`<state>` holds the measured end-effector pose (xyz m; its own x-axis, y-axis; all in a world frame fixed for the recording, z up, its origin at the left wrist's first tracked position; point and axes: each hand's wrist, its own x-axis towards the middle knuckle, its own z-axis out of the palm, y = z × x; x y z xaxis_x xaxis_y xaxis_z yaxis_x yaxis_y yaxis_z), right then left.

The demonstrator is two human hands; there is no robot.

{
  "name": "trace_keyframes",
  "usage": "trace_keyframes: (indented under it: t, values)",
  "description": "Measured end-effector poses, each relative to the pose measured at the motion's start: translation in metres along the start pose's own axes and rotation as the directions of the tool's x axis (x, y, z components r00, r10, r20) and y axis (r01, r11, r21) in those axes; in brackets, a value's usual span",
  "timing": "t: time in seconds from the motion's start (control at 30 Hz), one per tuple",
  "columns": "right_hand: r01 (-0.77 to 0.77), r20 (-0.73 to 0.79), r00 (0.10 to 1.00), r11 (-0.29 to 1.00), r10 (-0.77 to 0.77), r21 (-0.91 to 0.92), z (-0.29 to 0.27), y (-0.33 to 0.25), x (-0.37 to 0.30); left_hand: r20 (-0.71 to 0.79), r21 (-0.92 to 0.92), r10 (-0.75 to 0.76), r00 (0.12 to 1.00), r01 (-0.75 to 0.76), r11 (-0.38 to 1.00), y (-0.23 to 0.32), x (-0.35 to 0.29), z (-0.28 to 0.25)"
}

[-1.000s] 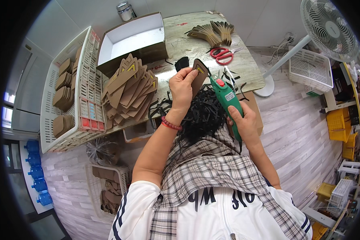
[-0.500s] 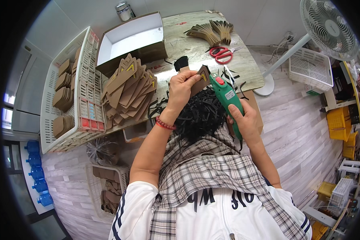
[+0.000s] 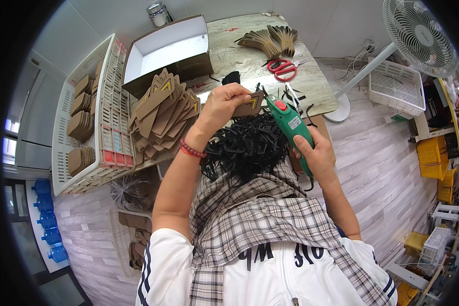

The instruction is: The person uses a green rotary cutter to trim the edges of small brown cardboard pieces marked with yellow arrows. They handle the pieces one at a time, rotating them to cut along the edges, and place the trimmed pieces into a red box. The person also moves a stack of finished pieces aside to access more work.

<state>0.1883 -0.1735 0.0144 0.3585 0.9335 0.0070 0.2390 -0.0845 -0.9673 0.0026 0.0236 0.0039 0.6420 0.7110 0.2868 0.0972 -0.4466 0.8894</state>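
Observation:
My left hand (image 3: 220,108) pinches a flat brown piece (image 3: 250,105) that has a yellow angled mark and a dark edge. In my right hand (image 3: 317,154) is a green handheld electric cutter (image 3: 294,125) with a red button, a cord trailing from its lower end. Its tip stands just right of the brown piece; I cannot tell whether they touch. Beneath both hands, a heap of black cut strips (image 3: 250,148) lies over my checked apron (image 3: 270,219). To the left, many similar brown pieces (image 3: 163,117) are piled loosely on the table.
Red-handled scissors (image 3: 282,70) lie on the table (image 3: 229,38), near fanned brown stacks (image 3: 262,43). An open box (image 3: 166,46) and a white crate (image 3: 104,109) holding brown stacks stand at left. A fan (image 3: 421,38) is at right, a lower crate (image 3: 127,239) on the floor.
My left hand has shifted left and turned, so the brown piece now lies more level instead of slanting upright. The green cutter has moved slightly right and down.

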Motion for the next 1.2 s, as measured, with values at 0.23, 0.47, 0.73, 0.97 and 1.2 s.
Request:
trace_keyframes:
  t: [0.23, 0.47, 0.73, 0.97, 1.2]
  values:
    - [0.022, 0.050, 0.999, 0.999, -0.020, -0.040, -0.006, 0.000, 0.000, 0.167, 0.345, 0.031, 0.985, -0.088, 0.934, 0.034, 0.007, -0.023]
    - [-0.004, 0.045, 0.999, 1.000, 0.005, -0.028, 0.006, 0.000, 0.002, 0.167, 0.291, -0.085, 0.982, 0.033, 0.956, 0.023, 0.005, -0.044]
    - [-0.059, 0.038, 0.998, 0.995, 0.057, 0.080, 0.007, 0.015, 0.001, -0.314, 0.408, -0.211, 0.925, 0.333, 0.850, -0.032, -0.017, -0.178]
    - [-0.111, -0.031, 0.993, 0.990, 0.115, 0.089, 0.004, 0.022, -0.001, -0.430, 0.667, 0.341, 0.836, 0.040, 0.744, -0.019, 0.018, -0.049]
    - [-0.093, -0.042, 0.994, 0.993, 0.096, 0.079, 0.001, 0.034, -0.005, -0.488, 0.559, -0.257, 0.834, 0.525, 0.641, -0.105, 0.058, 0.053]
